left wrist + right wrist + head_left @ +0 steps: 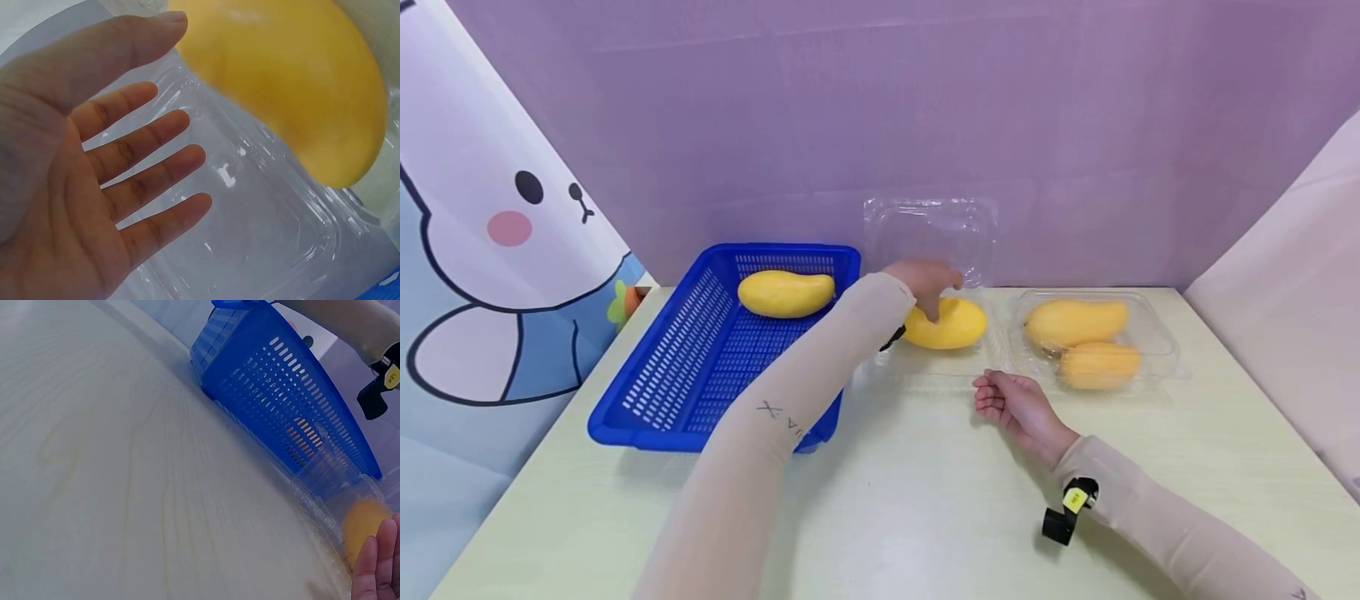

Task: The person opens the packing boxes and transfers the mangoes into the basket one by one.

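Note:
My left hand (925, 280) is over a yellow mango (953, 325) that lies in a clear plastic clamshell box (928, 363). In the left wrist view its fingers (153, 162) are straight and spread, and the thumb tip overlaps the mango's edge. The box's lid (925, 229) stands raised behind, against the purple backdrop. At the front right corner of this box is my right hand (1021, 410), fingers loosely bent with nothing in them. The right wrist view catches only some of its fingertips, beside the box.
Left of the box stands a blue perforated basket (647, 437) with one mango (786, 294) in its far end. On the right, a second clear box (1159, 337) contains two mangoes, a rear mango (1075, 322) and a front mango (1101, 367). A purple backdrop (1037, 125) closes the table's far edge.

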### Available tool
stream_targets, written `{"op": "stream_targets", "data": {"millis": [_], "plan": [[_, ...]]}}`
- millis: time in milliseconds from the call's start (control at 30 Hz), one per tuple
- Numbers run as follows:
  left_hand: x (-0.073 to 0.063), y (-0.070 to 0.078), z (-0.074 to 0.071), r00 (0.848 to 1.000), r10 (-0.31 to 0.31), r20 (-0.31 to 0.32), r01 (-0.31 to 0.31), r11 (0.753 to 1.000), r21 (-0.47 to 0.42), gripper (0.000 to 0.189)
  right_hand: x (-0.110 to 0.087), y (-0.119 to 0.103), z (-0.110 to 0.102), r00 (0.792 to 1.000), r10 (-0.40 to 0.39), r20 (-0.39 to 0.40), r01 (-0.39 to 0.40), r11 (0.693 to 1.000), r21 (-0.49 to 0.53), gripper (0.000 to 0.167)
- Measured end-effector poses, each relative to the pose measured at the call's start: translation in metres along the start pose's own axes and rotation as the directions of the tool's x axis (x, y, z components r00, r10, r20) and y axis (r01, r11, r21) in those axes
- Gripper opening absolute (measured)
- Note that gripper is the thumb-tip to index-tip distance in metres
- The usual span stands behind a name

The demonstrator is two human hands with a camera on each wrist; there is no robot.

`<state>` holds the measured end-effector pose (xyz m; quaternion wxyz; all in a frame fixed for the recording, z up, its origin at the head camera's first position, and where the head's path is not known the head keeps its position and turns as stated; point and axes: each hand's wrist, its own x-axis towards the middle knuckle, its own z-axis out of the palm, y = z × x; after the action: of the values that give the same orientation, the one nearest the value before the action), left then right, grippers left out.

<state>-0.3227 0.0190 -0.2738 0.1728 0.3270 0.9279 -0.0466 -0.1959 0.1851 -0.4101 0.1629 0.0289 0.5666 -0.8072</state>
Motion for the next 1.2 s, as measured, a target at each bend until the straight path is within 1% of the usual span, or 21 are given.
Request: {"op": "stream_targets", "data": {"millis": [233, 333, 433, 567, 700, 767, 900, 1033, 1100, 1200], "plan": [[0.018, 0.000, 0.008, 0.999, -0.038, 0.006, 0.038, 0.999, 0.027, 0.064, 0.001, 0.001, -0.001, 1.000, -0.001, -0.009, 0.001, 1.000, -0.001, 0.038], [0.022, 0.000, 0.011, 0.999, -0.046, 0.013, 0.046, 0.999, 0.021, 0.064, 0.001, 0.002, -0.001, 1.000, -0.004, -0.013, 0.004, 1.000, 0.001, 0.038], [0.021, 0.002, 0.013, 0.999, -0.043, 0.019, 0.043, 0.999, 0.001, 0.066, 0.001, 0.002, -0.001, 1.000, -0.006, -0.018, 0.007, 1.000, 0.005, 0.038], [0.017, 0.005, 0.014, 0.998, -0.050, 0.022, 0.050, 0.999, 0.006, 0.065, 0.002, 0.002, 0.000, 1.000, -0.006, -0.005, 0.006, 1.000, 0.004, 0.039], [0.018, 0.007, 0.017, 0.998, -0.052, 0.020, 0.052, 0.999, 0.009, 0.063, 0.002, 0.002, 0.000, 1.000, -0.005, -0.001, 0.005, 1.000, 0.010, 0.038], [0.020, 0.008, 0.019, 0.999, -0.041, 0.012, 0.041, 0.999, 0.025, 0.063, 0.002, 0.002, 0.000, 1.000, -0.006, -0.005, 0.006, 1.000, 0.009, 0.039], [0.023, 0.008, 0.022, 1.000, -0.018, -0.004, 0.018, 0.996, 0.091, 0.064, 0.003, 0.002, 0.000, 1.000, -0.007, -0.003, 0.007, 1.000, 0.008, 0.040], [0.024, 0.010, 0.025, 1.000, -0.020, -0.007, 0.021, 0.995, 0.100, 0.066, 0.003, 0.002, 0.000, 1.000, -0.010, 0.001, 0.010, 1.000, 0.010, 0.040], [0.023, 0.011, 0.026, 1.000, -0.019, -0.017, 0.021, 0.995, 0.102, 0.068, 0.003, 0.002, 0.000, 1.000, -0.009, 0.004, 0.009, 1.000, 0.011, 0.039], [0.021, 0.014, 0.029, 0.999, -0.028, -0.041, 0.033, 0.991, 0.133, 0.073, 0.002, 0.001, 0.000, 1.000, -0.005, 0.000, 0.005, 1.000, 0.007, 0.039]]}}
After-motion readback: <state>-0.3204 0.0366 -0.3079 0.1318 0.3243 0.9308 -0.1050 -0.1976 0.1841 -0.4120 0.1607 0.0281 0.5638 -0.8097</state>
